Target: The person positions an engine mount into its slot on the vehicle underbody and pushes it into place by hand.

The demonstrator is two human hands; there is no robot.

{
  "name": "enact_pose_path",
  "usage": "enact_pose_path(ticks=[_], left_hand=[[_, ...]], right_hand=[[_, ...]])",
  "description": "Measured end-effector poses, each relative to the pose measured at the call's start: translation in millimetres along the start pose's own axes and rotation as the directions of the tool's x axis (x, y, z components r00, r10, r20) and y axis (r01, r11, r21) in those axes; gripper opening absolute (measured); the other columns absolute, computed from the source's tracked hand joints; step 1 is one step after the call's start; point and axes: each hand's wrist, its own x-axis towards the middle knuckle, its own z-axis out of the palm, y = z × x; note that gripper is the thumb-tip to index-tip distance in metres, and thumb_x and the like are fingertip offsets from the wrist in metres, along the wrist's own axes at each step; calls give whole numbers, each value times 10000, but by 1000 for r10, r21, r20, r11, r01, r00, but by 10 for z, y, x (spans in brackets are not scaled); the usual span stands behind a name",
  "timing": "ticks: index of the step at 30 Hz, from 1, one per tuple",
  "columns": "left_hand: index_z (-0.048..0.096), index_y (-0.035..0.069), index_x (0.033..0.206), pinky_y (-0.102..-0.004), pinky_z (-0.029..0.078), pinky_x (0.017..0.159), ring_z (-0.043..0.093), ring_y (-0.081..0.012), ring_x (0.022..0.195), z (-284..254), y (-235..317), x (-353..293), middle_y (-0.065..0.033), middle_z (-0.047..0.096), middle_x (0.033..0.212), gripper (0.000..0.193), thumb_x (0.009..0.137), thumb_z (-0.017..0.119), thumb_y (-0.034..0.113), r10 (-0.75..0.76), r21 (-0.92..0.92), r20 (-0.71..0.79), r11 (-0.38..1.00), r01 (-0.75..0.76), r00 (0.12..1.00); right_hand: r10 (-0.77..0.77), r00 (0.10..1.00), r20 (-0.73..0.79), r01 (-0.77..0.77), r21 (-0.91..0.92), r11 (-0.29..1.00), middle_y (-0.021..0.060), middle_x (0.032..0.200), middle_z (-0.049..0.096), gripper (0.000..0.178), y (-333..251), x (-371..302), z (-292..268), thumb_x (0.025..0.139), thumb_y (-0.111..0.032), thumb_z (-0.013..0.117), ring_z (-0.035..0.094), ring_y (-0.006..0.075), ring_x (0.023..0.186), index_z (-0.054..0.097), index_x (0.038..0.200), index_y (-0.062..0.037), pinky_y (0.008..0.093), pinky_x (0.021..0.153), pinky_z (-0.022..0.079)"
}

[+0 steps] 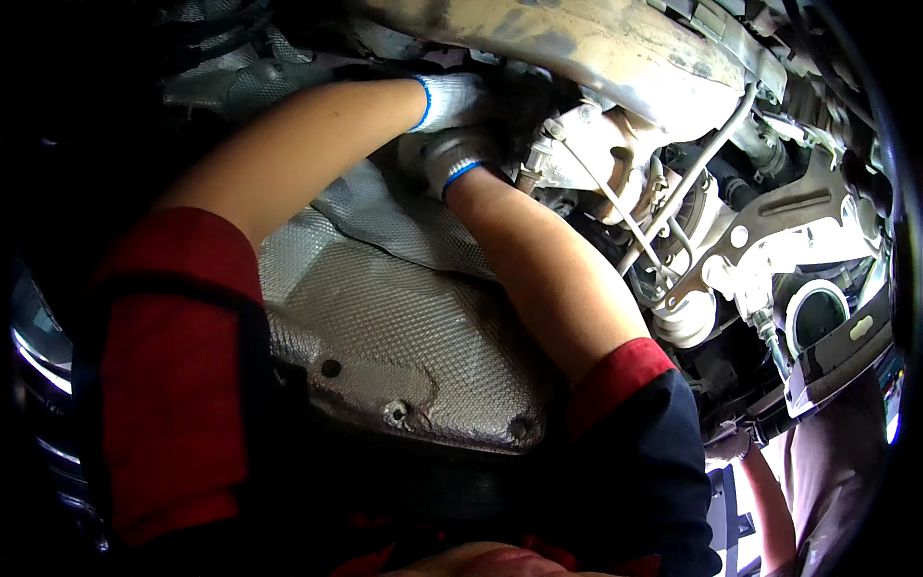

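Left hand (460, 102) and right hand (450, 159), both gloved, close together; embossed heat shield (385, 313) spreads below them. Fingers shadowed, grip indeterminable. Suggest lighting above the shield before applying force.

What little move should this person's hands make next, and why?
Perhaps ease the right hand back a little, out of the shadow. It and the left hand both reach into a dark area above the textured silver shield, and their fingertips can't be made out, nor whether they hold anything. More light there might make careful work easier.
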Motion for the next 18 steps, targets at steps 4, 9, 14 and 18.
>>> enact_pose_path(ticks=[4, 9, 14, 18], left_hand=[[613, 41, 1255, -366, 500, 954, 621, -281, 1077, -376, -64, -184, -145, 659, 1222, 330, 963, 568, 188, -137, 352, 226, 935, 51, 964], [701, 31, 1153, -436, 552, 884, 681, -351, 995, -528, -619, -297, -201, 714, 1136, 412, 845, 686, 304, -320, 237, 471, 944, 231, 822], [733, 91, 1184, -422, 539, 928, 673, -328, 1070, -172, -1116, -650, -169, 712, 1204, 325, 954, 555, 237, -273, 751, 345, 655, -90, 898], [652, 63, 1298, -436, 481, 1025, 620, -366, 1188, 64, -969, -198, -212, 647, 1321, 412, 934, 567, 239, -403, 775, 334, 632, -5, 852]], right_hand=[[-57, 998, 14, 57, 15, 998, 216, 1472, 513, 489, 9, -242, -254, 1008, -285, 487, 488, 378, 1350, 568, 1397, 0, 515, 1105, 349], [47, 970, -239, -37, 46, 998, 229, 1373, 601, 475, -132, 45, 160, 1003, -280, 496, 593, 406, 1243, 597, 1345, 34, 522, 971, 484], [-422, 816, -394, 319, -301, 898, 403, 1070, 649, 378, -413, -628, -17, 888, -99, 511, 693, 410, 962, 669, 1091, 178, 492, 727, 573], [-519, 836, -178, 519, -52, 853, 300, 963, 717, 267, -48, -612, -237, 843, -83, 572, 711, 394, 873, 755, 947, 82, 485, 688, 570]])
